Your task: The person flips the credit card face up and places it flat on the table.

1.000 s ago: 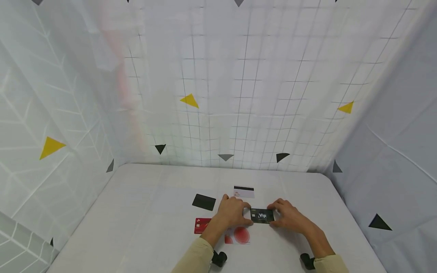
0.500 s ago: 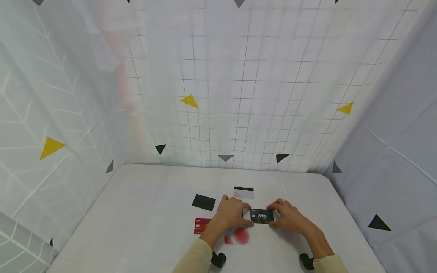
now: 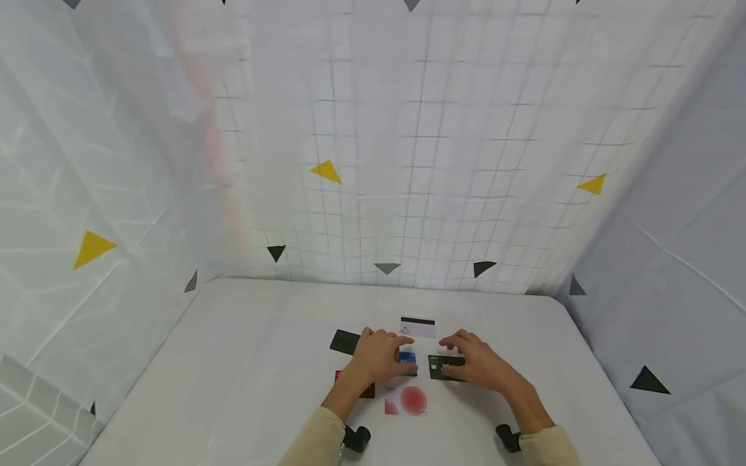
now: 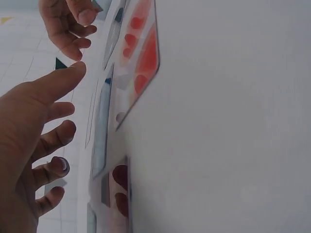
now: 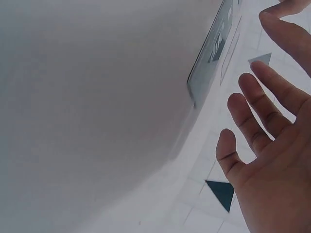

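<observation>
In the head view, a black "Vip" card [image 3: 438, 370] lies flat on the white table, partly covered by my right hand [image 3: 480, 364]. That hand hovers over it with loosely bent fingers, holding nothing; the right wrist view shows the fingers [image 5: 238, 107] spread above the tabletop. My left hand [image 3: 377, 356] is over a blue card [image 3: 410, 364], part of which shows between thumb and forefinger. In the left wrist view its fingers [image 4: 62, 131] are apart, with nothing between them. Nearer me lies a white card with red circles [image 3: 412, 400].
A white card with a black stripe [image 3: 417, 327] lies behind the hands. A plain black card [image 3: 344, 342] and a red card [image 3: 368, 391] are partly hidden by my left hand and arm. White curtains surround the table [image 3: 233, 375].
Both hands have let go of the black Vip card and lifted away. My left hand has shifted left, uncovering the blue card; my right hand has moved slightly over the Vip card.
</observation>
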Motion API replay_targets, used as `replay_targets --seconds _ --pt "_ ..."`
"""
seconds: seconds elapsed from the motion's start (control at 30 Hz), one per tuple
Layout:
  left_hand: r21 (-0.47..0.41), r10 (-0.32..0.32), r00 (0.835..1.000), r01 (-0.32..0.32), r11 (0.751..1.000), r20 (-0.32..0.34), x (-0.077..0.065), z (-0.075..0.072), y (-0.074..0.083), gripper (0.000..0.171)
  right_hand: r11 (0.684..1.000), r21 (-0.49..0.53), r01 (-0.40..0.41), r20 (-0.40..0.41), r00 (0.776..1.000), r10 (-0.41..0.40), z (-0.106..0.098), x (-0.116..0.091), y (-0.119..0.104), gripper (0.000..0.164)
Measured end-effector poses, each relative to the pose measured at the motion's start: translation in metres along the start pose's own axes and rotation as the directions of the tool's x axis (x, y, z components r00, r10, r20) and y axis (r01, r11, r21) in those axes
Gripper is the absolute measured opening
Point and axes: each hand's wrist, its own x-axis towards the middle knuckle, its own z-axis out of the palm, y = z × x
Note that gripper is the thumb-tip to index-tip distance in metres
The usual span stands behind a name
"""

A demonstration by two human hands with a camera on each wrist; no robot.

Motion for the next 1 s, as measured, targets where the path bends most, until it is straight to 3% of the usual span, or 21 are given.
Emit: replay_targets --seconds 0.3,0.47,0.77,1.0 --pt "-0.047 -0.048 0.999 0.048 0.998 -0.011 -0.014 -0.003 -0.038 0.063 0.997 0.063 0.054 0.02 0.998 -0.056 0.021 0.024 -0.024 0.052" --pt "-0.058 -0.095 0.995 0.094 0.994 -0.01 -0.026 -0.007 -0.06 0.062 0.996 0.041 0.076 0.026 0.997 -0.077 0.028 0.037 -0.042 0.056" --pt "-0.101 -0.178 0.984 0.177 0.979 0.007 -0.036 -0.018 -0.094 0.062 0.997 -0.002 0.071 0.007 0.997 -0.071 0.042 0.057 -0.065 0.059" --pt "-0.109 -0.205 0.978 0.207 0.972 0.027 -0.049 -0.022 -0.12 0.062 0.994 -0.054 0.098 0.009 0.995 -0.098 0.056 0.071 -0.078 0.06"
